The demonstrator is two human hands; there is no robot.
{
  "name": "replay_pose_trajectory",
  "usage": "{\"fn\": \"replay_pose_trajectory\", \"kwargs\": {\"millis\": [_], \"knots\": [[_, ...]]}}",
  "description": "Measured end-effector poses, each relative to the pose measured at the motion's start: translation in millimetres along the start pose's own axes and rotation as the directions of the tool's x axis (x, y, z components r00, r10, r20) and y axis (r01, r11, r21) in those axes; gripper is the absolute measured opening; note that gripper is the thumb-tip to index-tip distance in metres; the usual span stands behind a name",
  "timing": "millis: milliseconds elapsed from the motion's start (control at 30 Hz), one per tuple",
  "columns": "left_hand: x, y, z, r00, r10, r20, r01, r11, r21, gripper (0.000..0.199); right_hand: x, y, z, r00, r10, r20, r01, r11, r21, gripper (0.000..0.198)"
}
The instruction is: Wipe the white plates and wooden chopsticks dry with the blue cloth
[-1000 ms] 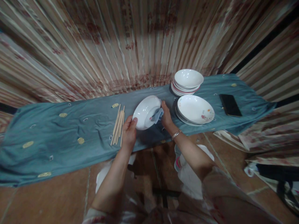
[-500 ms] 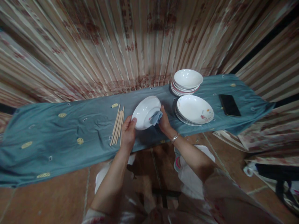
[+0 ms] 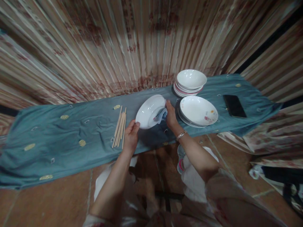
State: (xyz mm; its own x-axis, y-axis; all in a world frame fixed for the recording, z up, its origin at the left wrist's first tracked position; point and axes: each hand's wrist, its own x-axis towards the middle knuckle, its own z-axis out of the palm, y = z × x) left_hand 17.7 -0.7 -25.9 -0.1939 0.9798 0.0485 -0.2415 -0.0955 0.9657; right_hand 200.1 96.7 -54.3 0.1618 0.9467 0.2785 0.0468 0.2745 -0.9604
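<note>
Watching from afar through the head camera, I saw the left hand point(image 3: 131, 135) closed on the near-left edge of a white dish point(image 3: 148, 110), thumb over the rim. The dish sat tilted between both sets of fingers, above the covering, its foot ring facing me. The right hand point(image 3: 171, 117) gripped a bunched blue cloth point(image 3: 162, 116) against that underside; whether those fingers also pinched the rim, I couldn't tell.

I judged a slip the main risk: glazed china held by one edge could have twisted loose if the cloth pressed hard. A swing to the right of the right fingers could have clipped the stack of plates point(image 3: 197, 108) near them, or the stack of bowls point(image 3: 191, 79) farther beyond. Just left of the left fingers, a dropped elbow or wrist could have scattered the loose chopsticks point(image 3: 120, 130).

Beneath the fingers lay a wrinkled teal tablecloth point(image 3: 56, 135) with yellow motifs, its folds perhaps poor footing for a dish. A dark phone point(image 3: 234, 106) rested well right of them. Past the fingertips hung pleated, flowered curtains point(image 3: 151, 37); nearer than the wrists spread a brown tiled floor point(image 3: 59, 195).
</note>
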Motion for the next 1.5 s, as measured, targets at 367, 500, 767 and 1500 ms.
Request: {"fn": "replay_pose_trajectory", "kwargs": {"millis": [367,500,767,1500], "knots": [[-2.5,-11.1,-6.2,0.999,0.016,0.037,-0.022,0.982,0.186,0.027,3.7,-23.7,-6.6,0.999,-0.033,-0.020,0.029,0.986,-0.167,0.045],[-5.7,-8.7,-5.0,0.997,0.017,0.079,-0.039,0.958,0.286,0.026,5.9,-29.6,-10.1,0.997,-0.077,-0.005,0.074,0.977,-0.202,0.042],[-6.5,-13.7,-3.4,0.997,-0.003,0.075,-0.016,0.967,0.256,0.035,7.5,-33.8,-10.4,0.994,-0.109,0.020,0.111,0.961,-0.253,0.044],[-8.2,22.9,10.9,0.988,0.147,-0.043,-0.131,0.956,0.262,0.036,-11.7,-59.7,4.1,0.944,-0.273,0.187,0.322,0.889,-0.326,0.054]]}}
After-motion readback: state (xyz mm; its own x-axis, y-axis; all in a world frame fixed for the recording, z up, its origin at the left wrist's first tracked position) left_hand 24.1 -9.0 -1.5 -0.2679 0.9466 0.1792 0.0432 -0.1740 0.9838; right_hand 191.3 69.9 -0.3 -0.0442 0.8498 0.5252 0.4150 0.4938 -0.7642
